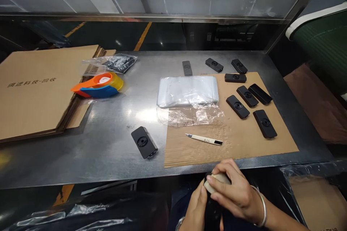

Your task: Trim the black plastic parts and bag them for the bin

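Note:
My left hand [195,207] is closed around a black part [213,213] below the table's front edge. My right hand [235,191] pinches a pale, rounded piece [217,182] against the top of that part. A pen-like knife [204,139], marked A26, lies on a flat cardboard sheet [189,155] just beyond my hands. Several black rectangular housings, one of them near the front [265,123], are on the right of the sheet and behind it. Another black housing [144,142] rests alone on the metal table, left of the sheet.
Clear plastic bags [187,91] lie at mid-table. An orange and blue tape dispenser [99,86] and a bag of black parts [120,63] sit beside stacked cardboard [35,90]. A metal frame [151,17] runs behind the table [108,151]; a green roller [322,47] is at the right.

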A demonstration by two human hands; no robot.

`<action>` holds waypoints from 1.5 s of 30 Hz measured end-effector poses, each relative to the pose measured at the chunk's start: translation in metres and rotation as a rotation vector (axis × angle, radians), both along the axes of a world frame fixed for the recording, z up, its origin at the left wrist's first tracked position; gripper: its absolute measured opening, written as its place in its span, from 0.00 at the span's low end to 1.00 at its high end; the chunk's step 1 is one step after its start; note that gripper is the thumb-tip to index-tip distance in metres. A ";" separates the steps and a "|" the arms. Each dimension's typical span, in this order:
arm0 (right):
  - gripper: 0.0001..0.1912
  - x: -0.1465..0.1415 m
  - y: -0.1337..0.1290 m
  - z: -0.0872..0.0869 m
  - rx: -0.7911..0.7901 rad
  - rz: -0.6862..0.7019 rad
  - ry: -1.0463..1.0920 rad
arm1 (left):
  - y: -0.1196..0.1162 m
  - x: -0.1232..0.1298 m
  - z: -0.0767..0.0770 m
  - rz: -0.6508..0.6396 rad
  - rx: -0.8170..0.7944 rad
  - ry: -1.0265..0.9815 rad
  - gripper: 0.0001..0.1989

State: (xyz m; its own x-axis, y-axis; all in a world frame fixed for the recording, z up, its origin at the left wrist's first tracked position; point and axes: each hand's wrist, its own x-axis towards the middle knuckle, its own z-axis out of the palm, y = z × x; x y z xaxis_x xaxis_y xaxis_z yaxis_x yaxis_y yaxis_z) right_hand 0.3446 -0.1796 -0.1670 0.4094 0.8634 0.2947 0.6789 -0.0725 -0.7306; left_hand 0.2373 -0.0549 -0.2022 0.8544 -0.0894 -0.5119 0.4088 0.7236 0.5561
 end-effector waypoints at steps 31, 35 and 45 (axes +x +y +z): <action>0.15 0.024 -0.017 -0.021 -0.029 -0.415 0.396 | 0.010 0.013 -0.010 -0.034 -0.003 -0.256 0.28; 0.18 0.065 -0.034 -0.058 -0.270 -0.720 0.013 | 0.015 0.012 -0.016 -0.079 0.187 -0.365 0.30; 0.17 0.037 -0.022 -0.022 -0.147 -0.453 0.168 | 0.015 0.008 -0.049 -0.010 0.967 -0.430 0.28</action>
